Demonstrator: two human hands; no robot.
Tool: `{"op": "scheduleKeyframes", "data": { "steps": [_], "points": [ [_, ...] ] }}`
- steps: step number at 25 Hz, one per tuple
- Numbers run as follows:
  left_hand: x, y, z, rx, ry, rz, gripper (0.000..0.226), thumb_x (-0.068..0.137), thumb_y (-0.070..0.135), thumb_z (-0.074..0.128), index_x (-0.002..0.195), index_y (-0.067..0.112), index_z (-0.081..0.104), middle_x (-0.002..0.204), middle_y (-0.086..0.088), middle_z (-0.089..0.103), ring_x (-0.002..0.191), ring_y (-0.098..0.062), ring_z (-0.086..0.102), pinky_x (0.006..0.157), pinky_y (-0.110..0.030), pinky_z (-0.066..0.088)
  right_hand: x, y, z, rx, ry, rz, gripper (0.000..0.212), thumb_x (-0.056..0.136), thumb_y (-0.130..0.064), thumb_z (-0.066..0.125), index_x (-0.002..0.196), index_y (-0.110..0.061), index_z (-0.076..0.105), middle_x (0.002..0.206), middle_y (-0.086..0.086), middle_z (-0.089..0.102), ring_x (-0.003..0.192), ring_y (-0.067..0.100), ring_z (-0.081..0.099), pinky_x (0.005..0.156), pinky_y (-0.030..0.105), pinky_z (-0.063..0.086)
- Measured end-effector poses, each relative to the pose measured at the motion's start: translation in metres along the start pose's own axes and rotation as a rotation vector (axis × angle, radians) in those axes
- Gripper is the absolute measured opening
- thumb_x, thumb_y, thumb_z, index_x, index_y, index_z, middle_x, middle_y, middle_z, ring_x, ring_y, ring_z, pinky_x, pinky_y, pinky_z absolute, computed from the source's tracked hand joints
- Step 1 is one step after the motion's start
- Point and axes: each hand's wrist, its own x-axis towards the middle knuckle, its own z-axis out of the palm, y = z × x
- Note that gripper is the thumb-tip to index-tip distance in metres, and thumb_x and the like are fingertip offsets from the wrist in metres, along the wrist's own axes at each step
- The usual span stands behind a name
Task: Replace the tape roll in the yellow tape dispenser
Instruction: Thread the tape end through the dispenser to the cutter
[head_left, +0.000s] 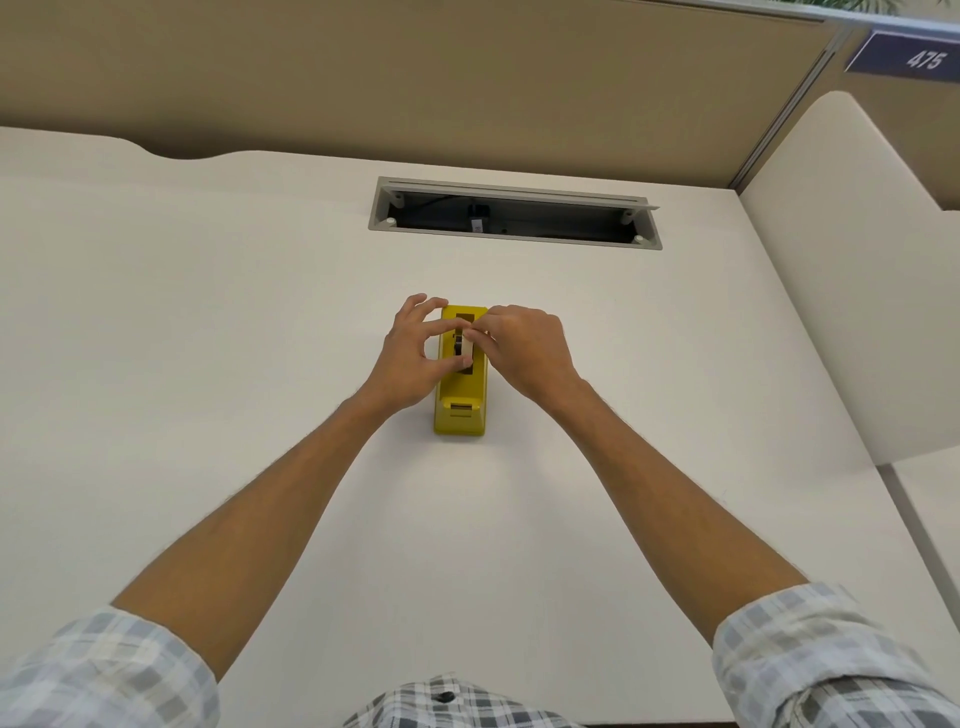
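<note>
A yellow tape dispenser (461, 405) stands on the white desk (208, 338), its cutter end toward me. In its open slot sits a tape roll (464, 347) with a dark core, only partly visible between my fingers. My left hand (410, 353) reaches in from the left, thumb and fingers pinching the roll. From the right, my right hand (524, 348) has its fingertips on the roll's top edge. Both hands meet over the slot and hide most of the roll.
A grey cable tray opening (514, 214) is set into the desk behind the dispenser. A tan partition wall (467, 78) closes the back. A cream side panel (852, 291) rises on the right, with a blue sign reading 475 (914, 57).
</note>
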Motion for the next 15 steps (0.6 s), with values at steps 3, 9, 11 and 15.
{"op": "scheduleKeyframes", "data": {
  "steps": [3,9,11,15],
  "points": [
    [0.0003,-0.0006,0.0005,0.000,0.003,-0.002,0.046,0.080,0.031,0.074,0.124,0.026,0.062,0.149,0.002,0.038,0.144,-0.017,0.017,0.114,-0.051,0.024,0.0004,0.0001,0.0007,0.006,-0.019,-0.014,0.034,0.101,-0.037,0.046,0.099,-0.018,0.073,0.089,-0.001,0.071,0.077,0.019,0.064,0.057,0.028,0.040],
    [0.0033,-0.0008,0.0007,0.029,0.001,0.002,0.044,0.080,0.033,0.074,0.122,0.028,0.062,0.149,0.004,0.038,0.144,-0.016,0.015,0.113,-0.052,0.022,-0.0032,0.0042,-0.0052,0.070,-0.011,-0.120,0.028,0.099,-0.033,0.052,0.105,-0.018,0.074,0.105,0.001,0.073,0.093,0.021,0.066,0.065,0.033,0.051],
    [0.0041,0.0009,0.0010,0.040,0.009,0.018,0.042,0.079,0.032,0.075,0.119,0.028,0.064,0.147,0.007,0.040,0.144,-0.014,0.017,0.112,-0.051,0.023,-0.0023,0.0046,-0.0049,0.072,-0.022,-0.137,0.026,0.099,-0.029,0.053,0.104,-0.016,0.075,0.105,0.002,0.074,0.092,0.022,0.066,0.066,0.035,0.053],
    [0.0056,0.0041,0.0007,0.065,0.005,0.057,0.049,0.077,0.033,0.077,0.122,0.025,0.061,0.143,0.008,0.046,0.142,-0.014,0.021,0.112,-0.053,0.026,-0.0014,0.0062,-0.0028,0.080,-0.007,-0.172,0.022,0.098,-0.022,0.057,0.101,-0.011,0.075,0.102,0.005,0.074,0.089,0.025,0.066,0.064,0.034,0.051]
  ]
}}
